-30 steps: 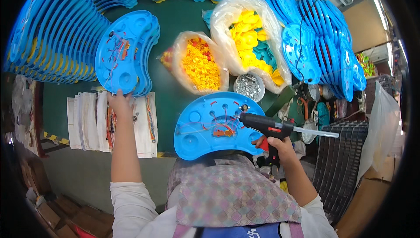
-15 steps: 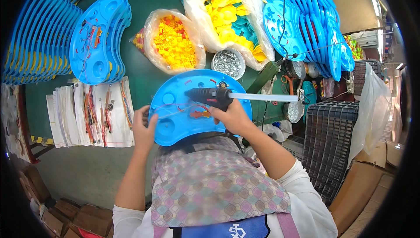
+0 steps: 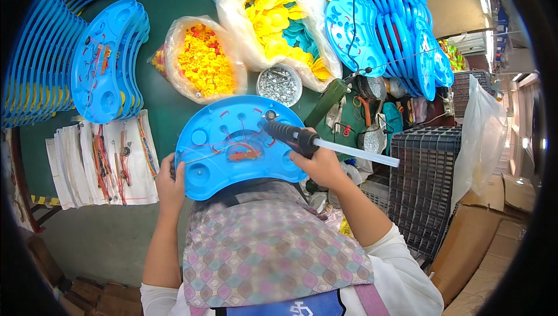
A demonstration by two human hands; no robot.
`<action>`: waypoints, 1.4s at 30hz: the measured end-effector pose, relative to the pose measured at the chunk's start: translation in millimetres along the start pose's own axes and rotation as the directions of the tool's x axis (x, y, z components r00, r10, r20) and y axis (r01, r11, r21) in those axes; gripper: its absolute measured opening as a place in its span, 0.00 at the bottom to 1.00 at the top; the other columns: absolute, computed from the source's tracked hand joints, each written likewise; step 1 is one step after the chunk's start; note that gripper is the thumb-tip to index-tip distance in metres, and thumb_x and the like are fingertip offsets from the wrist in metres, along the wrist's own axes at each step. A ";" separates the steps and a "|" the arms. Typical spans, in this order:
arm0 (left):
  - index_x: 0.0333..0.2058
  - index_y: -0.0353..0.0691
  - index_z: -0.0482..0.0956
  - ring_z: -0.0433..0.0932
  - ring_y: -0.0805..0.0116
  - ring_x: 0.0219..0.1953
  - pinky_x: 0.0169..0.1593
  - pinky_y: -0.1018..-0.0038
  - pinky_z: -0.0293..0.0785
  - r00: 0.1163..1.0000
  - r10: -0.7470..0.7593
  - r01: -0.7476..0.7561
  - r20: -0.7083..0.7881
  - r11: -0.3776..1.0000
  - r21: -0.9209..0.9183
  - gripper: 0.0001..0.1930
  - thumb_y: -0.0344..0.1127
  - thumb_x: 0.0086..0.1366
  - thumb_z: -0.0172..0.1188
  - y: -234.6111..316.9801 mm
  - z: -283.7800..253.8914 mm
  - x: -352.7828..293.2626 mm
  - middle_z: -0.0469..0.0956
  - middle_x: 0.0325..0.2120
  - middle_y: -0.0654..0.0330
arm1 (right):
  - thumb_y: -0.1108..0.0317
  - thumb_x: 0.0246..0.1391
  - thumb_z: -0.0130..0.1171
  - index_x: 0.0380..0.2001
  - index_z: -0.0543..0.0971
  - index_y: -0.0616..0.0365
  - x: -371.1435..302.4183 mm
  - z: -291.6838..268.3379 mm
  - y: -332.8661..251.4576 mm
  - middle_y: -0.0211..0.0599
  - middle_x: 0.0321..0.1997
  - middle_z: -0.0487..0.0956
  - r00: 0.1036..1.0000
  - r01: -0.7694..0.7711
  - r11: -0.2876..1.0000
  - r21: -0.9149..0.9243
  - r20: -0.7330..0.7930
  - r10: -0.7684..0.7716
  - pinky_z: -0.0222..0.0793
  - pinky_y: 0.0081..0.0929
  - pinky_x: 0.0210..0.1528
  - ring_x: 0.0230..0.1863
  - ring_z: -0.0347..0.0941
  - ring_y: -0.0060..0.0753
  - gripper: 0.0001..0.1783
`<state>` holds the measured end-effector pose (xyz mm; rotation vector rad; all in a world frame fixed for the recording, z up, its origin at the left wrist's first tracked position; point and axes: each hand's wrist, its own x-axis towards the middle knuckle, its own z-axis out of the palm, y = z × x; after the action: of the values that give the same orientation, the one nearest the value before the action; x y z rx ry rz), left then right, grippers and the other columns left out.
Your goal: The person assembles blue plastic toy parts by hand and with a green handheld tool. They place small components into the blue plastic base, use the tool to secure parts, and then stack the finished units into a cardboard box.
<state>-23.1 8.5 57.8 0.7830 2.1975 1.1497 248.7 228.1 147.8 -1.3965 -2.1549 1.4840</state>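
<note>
The left hand (image 3: 170, 183) grips the lower left edge of a blue kidney-shaped plastic panel (image 3: 232, 150), fingers curled onto its rim, and the panel sits in front of the person's chest, over the near edge of the green surface (image 3: 168, 101). Thin red wires and a small orange part (image 3: 243, 154) lie across the panel's inner face among round moulded sockets. The right hand (image 3: 321, 165) is closed around the grip of a black hot glue gun (image 3: 290, 135), whose nozzle end points at the panel's upper right area near a small round fitting; a translucent glue stick (image 3: 360, 153) juts out of the gun's back toward the right. Just beyond the panel stands a small metal bowl of screws (image 3: 279, 83), between a clear bag of small yellow and orange plastic parts (image 3: 203, 57) and a larger bag of yellow and teal pieces (image 3: 279, 20). To the left, a stack of matching blue panels (image 3: 107, 60) lies on the surface, the top one also wired, and below it lie overlapping white sheets carrying wire sets (image 3: 104, 159). More blue panels stand in rows at the far left (image 3: 35, 66) and upper right (image 3: 395, 31). A dark plastic crate (image 3: 424, 182) stands on the right.
</note>
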 end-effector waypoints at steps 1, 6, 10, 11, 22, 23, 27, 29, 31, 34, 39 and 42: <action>0.50 0.31 0.75 0.77 0.72 0.31 0.37 0.74 0.73 1.000 -0.005 0.004 0.015 0.999 0.034 0.16 0.37 0.70 0.58 4.7 -2.7 -0.4 0.80 0.31 0.57 | 0.64 0.51 0.66 0.53 0.71 0.59 -4.1 -3.1 -3.9 0.37 0.32 0.79 1.000 -0.024 0.995 -0.093 0.013 0.025 0.72 0.35 0.40 0.32 0.76 0.37 0.27; 0.51 0.29 0.75 0.77 0.72 0.39 0.44 0.75 0.73 0.995 -0.052 0.021 -0.085 0.945 -0.325 0.16 0.36 0.72 0.55 7.8 -7.2 -7.4 0.80 0.39 0.57 | 0.66 0.52 0.65 0.50 0.71 0.64 -1.2 -8.2 -18.1 0.41 0.31 0.81 0.985 -0.173 0.975 0.141 0.044 0.168 0.76 0.38 0.40 0.32 0.79 0.38 0.24; 0.58 0.27 0.71 0.75 0.65 0.53 0.57 0.70 0.69 0.887 -0.080 0.021 -0.456 0.991 -0.132 0.22 0.40 0.75 0.51 4.4 -47.8 18.9 0.76 0.52 0.50 | 0.60 0.52 0.61 0.46 0.77 0.70 -3.8 -34.6 -29.3 0.48 0.30 0.82 0.979 -0.159 0.736 0.658 0.199 0.033 0.78 0.48 0.49 0.36 0.82 0.42 0.24; 0.60 0.28 0.70 0.74 0.63 0.54 0.58 0.69 0.69 0.803 -0.087 0.000 -0.589 0.989 -0.147 0.23 0.40 0.75 0.51 5.9 -58.8 37.5 0.75 0.54 0.49 | 0.60 0.52 0.60 0.46 0.77 0.70 -2.6 -35.4 -34.6 0.49 0.31 0.82 0.980 -0.137 0.662 0.737 0.199 -0.018 0.77 0.48 0.50 0.36 0.82 0.43 0.24; 0.57 0.25 0.66 0.78 0.53 0.51 0.57 0.58 0.78 0.836 -0.298 -0.144 -0.461 0.692 -0.707 0.22 0.37 0.73 0.54 -78.0 -129.5 168.4 0.73 0.53 0.44 | 0.66 0.54 0.63 0.45 0.78 0.66 48.9 68.9 -17.1 0.32 0.25 0.78 0.978 -0.094 0.971 0.220 0.205 0.048 0.70 0.25 0.27 0.24 0.73 0.22 0.18; 0.58 0.25 0.65 0.78 0.53 0.52 0.58 0.58 0.78 0.845 -0.262 -0.158 -0.467 0.711 -0.685 0.23 0.37 0.73 0.54 -71.2 -121.9 162.8 0.73 0.53 0.44 | 0.66 0.54 0.63 0.46 0.78 0.66 49.9 67.3 -9.9 0.32 0.25 0.78 0.969 -0.145 0.966 0.214 0.227 0.096 0.70 0.25 0.27 0.25 0.73 0.22 0.18; 0.60 0.27 0.63 0.76 0.54 0.54 0.59 0.59 0.76 0.824 -0.218 -0.297 -0.523 0.620 -0.726 0.25 0.38 0.72 0.57 -66.6 -112.5 140.2 0.71 0.55 0.46 | 0.66 0.53 0.65 0.48 0.77 0.63 52.9 44.2 -28.7 0.32 0.26 0.78 0.937 -0.270 0.952 0.147 0.268 0.225 0.71 0.26 0.31 0.27 0.74 0.22 0.20; 0.60 0.27 0.62 0.75 0.55 0.55 0.59 0.60 0.76 0.819 -0.206 -0.333 -0.535 0.590 -0.736 0.26 0.37 0.72 0.58 -66.5 -111.4 135.7 0.71 0.56 0.46 | 0.65 0.53 0.65 0.48 0.77 0.63 51.1 35.6 -25.0 0.34 0.29 0.79 0.956 -0.247 0.958 0.142 0.199 0.217 0.72 0.28 0.34 0.30 0.75 0.24 0.20; 0.60 0.28 0.62 0.76 0.57 0.53 0.56 0.63 0.76 0.852 -0.211 -0.279 -0.480 0.592 -0.756 0.27 0.38 0.71 0.59 -63.7 -116.3 135.4 0.72 0.55 0.48 | 0.65 0.53 0.64 0.47 0.76 0.63 52.1 38.4 -8.7 0.35 0.31 0.79 0.997 -0.009 0.999 0.051 0.072 0.005 0.72 0.29 0.37 0.32 0.75 0.27 0.20; 0.61 0.30 0.62 0.77 0.62 0.47 0.49 0.69 0.77 0.842 -0.324 -0.124 -0.432 0.664 -0.738 0.28 0.39 0.70 0.60 -54.1 -118.4 131.2 0.73 0.51 0.52 | 0.68 0.54 0.62 0.47 0.75 0.64 52.3 46.8 -2.9 0.31 0.27 0.77 1.000 0.027 0.999 0.039 0.013 -0.027 0.70 0.25 0.29 0.27 0.74 0.22 0.18; 0.59 0.34 0.67 0.76 0.72 0.37 0.39 0.76 0.73 0.859 -0.269 0.011 -0.435 0.860 -0.511 0.24 0.41 0.70 0.60 -46.5 -74.5 84.9 0.75 0.45 0.58 | 0.67 0.52 0.66 0.54 0.69 0.61 39.7 8.7 -1.4 0.41 0.34 0.79 0.970 -0.184 0.982 0.048 0.167 0.174 0.72 0.31 0.35 0.30 0.76 0.30 0.28; 0.56 0.34 0.72 0.76 0.74 0.36 0.39 0.76 0.74 0.970 -0.180 0.122 -0.161 0.941 -0.315 0.21 0.41 0.70 0.59 -41.6 -34.8 42.7 0.76 0.43 0.58 | 0.61 0.50 0.67 0.56 0.68 0.52 18.2 1.1 19.0 0.53 0.33 0.80 0.997 -0.018 0.988 -0.151 0.071 0.029 0.72 0.42 0.39 0.34 0.79 0.53 0.31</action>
<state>-86.5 0.2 31.7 0.3806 2.1115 1.4859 249.4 242.5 125.8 -1.4410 -2.3470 1.4277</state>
